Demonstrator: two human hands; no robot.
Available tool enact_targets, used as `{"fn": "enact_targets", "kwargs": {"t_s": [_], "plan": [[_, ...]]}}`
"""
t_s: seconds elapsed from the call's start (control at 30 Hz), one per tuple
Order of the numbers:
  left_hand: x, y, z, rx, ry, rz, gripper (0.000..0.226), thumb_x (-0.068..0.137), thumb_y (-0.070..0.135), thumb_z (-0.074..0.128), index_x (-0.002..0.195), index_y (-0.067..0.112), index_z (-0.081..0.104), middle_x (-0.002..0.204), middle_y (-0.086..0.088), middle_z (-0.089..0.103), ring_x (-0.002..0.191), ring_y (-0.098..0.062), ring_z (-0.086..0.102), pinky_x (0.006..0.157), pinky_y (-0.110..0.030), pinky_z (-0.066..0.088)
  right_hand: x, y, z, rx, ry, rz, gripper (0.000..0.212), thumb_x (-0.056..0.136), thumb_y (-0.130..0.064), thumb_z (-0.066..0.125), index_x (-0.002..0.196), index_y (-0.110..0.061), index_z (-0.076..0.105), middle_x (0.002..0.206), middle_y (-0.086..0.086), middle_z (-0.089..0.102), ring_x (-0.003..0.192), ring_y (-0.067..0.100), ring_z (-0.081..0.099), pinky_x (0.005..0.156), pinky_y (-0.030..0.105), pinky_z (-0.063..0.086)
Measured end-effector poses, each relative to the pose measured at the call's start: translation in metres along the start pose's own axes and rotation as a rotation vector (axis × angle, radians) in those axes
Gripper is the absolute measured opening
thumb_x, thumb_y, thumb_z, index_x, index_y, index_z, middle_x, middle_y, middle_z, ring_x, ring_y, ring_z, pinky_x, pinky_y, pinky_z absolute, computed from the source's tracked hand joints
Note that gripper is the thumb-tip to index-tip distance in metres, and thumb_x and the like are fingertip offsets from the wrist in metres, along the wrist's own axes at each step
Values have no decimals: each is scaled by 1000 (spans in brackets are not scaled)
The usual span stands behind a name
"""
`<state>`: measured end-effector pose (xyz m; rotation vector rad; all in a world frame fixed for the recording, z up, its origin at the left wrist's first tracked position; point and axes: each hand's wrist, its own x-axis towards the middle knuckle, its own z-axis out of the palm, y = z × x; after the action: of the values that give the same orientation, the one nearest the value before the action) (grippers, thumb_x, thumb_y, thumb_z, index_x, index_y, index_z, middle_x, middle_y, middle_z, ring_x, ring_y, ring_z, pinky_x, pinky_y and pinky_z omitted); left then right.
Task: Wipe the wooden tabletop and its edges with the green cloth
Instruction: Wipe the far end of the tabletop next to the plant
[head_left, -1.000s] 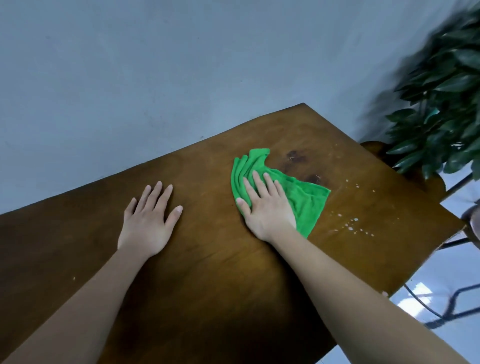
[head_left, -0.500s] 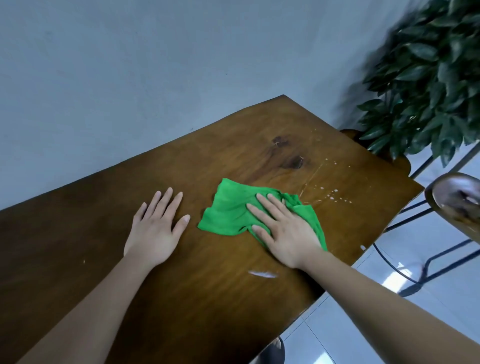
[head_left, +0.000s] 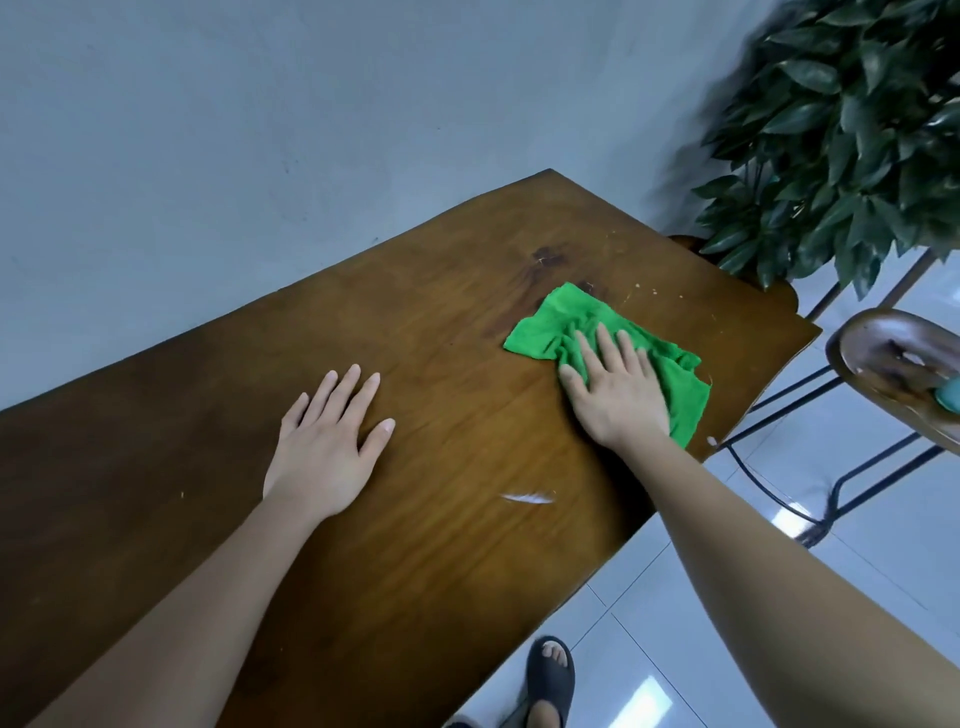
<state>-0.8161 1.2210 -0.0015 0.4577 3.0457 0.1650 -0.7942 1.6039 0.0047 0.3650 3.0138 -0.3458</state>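
Note:
The green cloth lies crumpled on the right part of the wooden tabletop, close to its right edge. My right hand presses flat on the cloth with straight fingers and covers its middle. My left hand rests flat on the bare wood to the left, fingers spread, apart from the cloth. A white smear shows on the wood near the front edge, and small pale specks lie beyond the cloth.
A grey wall stands behind the table. A leafy plant is at the right rear corner. A round wooden stool on black metal legs stands to the right over white floor tiles. My foot in a black sandal is below the front edge.
My right hand has swept the cloth from the table's middle toward the front, then right to the right edge. The white smear showed up near the front edge. My left hand has stayed put.

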Motion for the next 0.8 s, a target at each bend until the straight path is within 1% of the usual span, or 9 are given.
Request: {"fn": "enact_targets", "kwargs": {"t_s": [0.1, 0.3, 0.4, 0.5, 0.6, 0.8], "plan": [[0, 1, -1, 6, -5, 6, 83, 105, 79, -6, 178, 40, 2, 187, 10, -2, 173, -15, -5, 140, -50, 6, -36, -40, 15, -2, -13, -82, 78, 108, -75, -3, 177, -39, -5, 185, -4, -11, 171, 23, -16, 138, 47, -9], [-2, 2, -4, -4, -3, 16, 83, 106, 78, -2, 178, 38, 8, 187, 7, 5, 173, -18, 1, 139, -52, 9, -123, -107, 35, 20, -49, -297, 75, 112, -70, -5, 177, -35, 0, 186, -1, -6, 171, 26, -17, 138, 52, -4], [-2, 2, -4, -12, -3, 16, 83, 106, 78, -2, 178, 38, 9, 187, 8, 5, 173, -17, 1, 139, -52, 9, -166, -127, 48, 4, -61, -431, 72, 115, -66, -1, 178, -33, 5, 186, 1, -4, 171, 28, -18, 138, 54, -5], [-2, 4, -4, -10, -11, 25, 84, 105, 78, -4, 178, 37, 9, 187, 7, 4, 173, -18, 0, 139, -52, 9, -183, -122, 52, -28, -65, -535, 67, 117, -62, 4, 178, -34, 8, 186, 2, 0, 172, 28, -14, 138, 53, -6], [-1, 7, -6, -14, -19, 23, 85, 105, 78, -4, 178, 36, 9, 187, 6, 3, 173, -18, -1, 139, -53, 9, -175, -102, 48, -32, -71, -575, 64, 118, -62, 7, 177, -38, 10, 186, -2, 1, 172, 23, -12, 138, 50, -6], [1, 15, -2, -2, -5, -21, 81, 108, 77, 1, 178, 38, 8, 187, 7, 3, 173, -17, -2, 138, -53, 7, -126, -39, 33, -26, -22, -451, 67, 114, -71, 8, 176, -46, 10, 186, -6, 5, 173, 20, -4, 138, 50, 1]]}}
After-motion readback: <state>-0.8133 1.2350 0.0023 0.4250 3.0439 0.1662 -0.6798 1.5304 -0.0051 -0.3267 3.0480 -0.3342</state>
